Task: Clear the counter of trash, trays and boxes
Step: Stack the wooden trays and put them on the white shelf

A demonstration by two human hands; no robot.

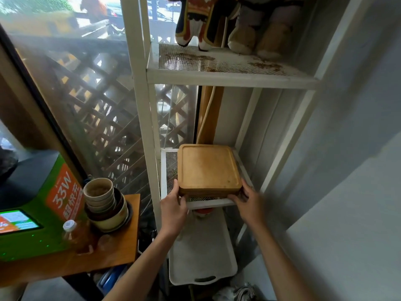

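A stack of square wooden trays rests on the middle mesh shelf of a white metal rack. My left hand grips the stack's near left corner. My right hand grips its near right corner. The stack sits mostly over the shelf, its front edge close to the shelf's front rail. How many trays lie under the top one is hidden.
A wooden counter at the left holds stacked bowls, a drink bottle and a green machine. A white tray lies below the shelf. Plush toys fill the upper shelf. A grey wall runs along the right.
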